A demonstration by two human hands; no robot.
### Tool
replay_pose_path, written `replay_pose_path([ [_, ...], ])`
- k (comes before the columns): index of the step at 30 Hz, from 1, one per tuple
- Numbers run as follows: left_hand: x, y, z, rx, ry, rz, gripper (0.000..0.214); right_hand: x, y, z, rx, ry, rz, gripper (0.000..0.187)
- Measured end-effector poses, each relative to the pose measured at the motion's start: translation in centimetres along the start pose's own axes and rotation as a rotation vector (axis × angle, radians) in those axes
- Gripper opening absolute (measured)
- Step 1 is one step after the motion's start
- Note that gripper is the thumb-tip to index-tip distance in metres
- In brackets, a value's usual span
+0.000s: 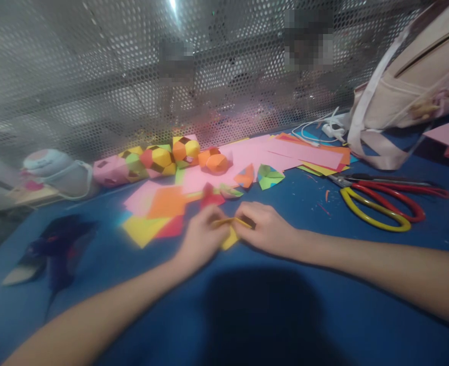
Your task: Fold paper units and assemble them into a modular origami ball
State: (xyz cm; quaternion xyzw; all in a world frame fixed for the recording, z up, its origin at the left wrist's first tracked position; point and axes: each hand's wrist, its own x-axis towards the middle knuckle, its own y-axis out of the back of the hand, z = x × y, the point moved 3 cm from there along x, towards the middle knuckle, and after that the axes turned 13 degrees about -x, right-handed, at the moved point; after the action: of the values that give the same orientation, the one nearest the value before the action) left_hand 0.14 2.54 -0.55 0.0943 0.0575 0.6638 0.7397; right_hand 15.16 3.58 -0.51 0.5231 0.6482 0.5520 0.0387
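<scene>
The person's bare forearms (pixel 106 305) come in nearest, from the lower left and the right edge, over a blue table (pixel 151 325) with a dark shadow (pixel 262 315) between them. A small piece of yellow paper (pixel 231 240) is at the middle of the view, between the two hands. The left hand (pixel 201 231) pinches its left side between thumb and fingers, and the right hand (pixel 264 226) pinches its right side; its upper edge looks bent

Just beyond the fingers are a red piece (pixel 210 200) and a small green piece (pixel 231 191), both blurred. Behind the right hand sit an orange folded piece (pixel 245 176) and a green-and-blue folded piece (pixel 269 176). To the left, an orange square (pixel 167 202) overlaps pink, yellow and red sheets

Farther back, a row of colourful paper balls (pixel 157 160) stands beside spread pink paper (pixel 247 152). Yellow-handled scissors (pixel 377 217) lie on the right among red handles; a blurred glue gun (pixel 58 249) lies on the left. A pale bag (pixel 384 101) and a white cable (pixel 333 127) are near a metal mesh screen (pixel 132 76)
</scene>
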Motion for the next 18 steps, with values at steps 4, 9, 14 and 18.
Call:
replay_pose_path([
  [4,-0.12,0.03,0.28,-0.012,0.002,0.010,0.008,-0.07,0.07,-0.07,0.020,0.020,0.021,0.013],
  [9,-0.20,-0.25,0.22,-0.083,0.029,-0.048,0.008,-0.12,0.15,-0.01,0.022,0.004,0.041,0.016],
  [14,-0.17,-0.13,0.27,-0.057,0.019,-0.005,0.006,-0.01,0.15,0.08,0.075,-0.053,-0.031,0.013],
  [18,-0.15,0.05,0.28,-0.045,0.019,0.034,0.007,0.15,0.33,0.02,0.124,-0.084,-0.058,0.013],
])
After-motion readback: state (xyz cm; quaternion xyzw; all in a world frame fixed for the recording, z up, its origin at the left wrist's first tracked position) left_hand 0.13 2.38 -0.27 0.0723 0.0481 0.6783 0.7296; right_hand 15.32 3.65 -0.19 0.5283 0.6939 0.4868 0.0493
